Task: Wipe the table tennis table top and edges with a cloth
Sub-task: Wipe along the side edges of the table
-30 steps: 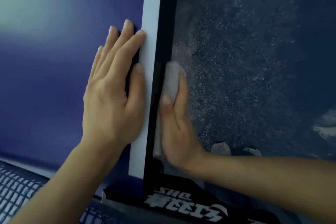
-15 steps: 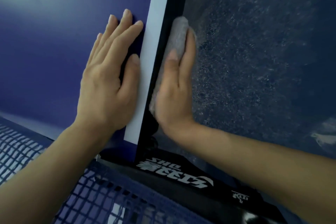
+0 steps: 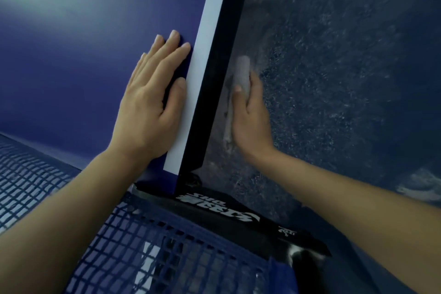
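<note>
Closest to the person, the blue net (image 3: pixel 148 241) stretches across the bottom of the view, clamped by a black bracket (image 3: pixel 238 219) with white lettering at the table's side. Just past it, the left hand (image 3: pixel 152 102) lies flat on the blue table top (image 3: pixel 83 67), fingers straight and together, the thumb along the white sideline (image 3: pixel 202 55); it grips nothing and looks to be steadying the person. Over the rim, the right hand (image 3: pixel 250 112) has its fingers and thumb curled round a folded grey cloth (image 3: pixel 241 81), pressing it against the black side edge (image 3: pixel 222 67) of the table, partway along from the net. Beyond and below is the speckled dark floor (image 3: pixel 334 79).

The step in hand seems to be wiping that edge. To do it well, I'd say keep the cloth flat to the black face, run long even strokes from the bracket outward, and overlap each pass. The cloth's loose tail hangs low, so it may snag near the bracket.
</note>
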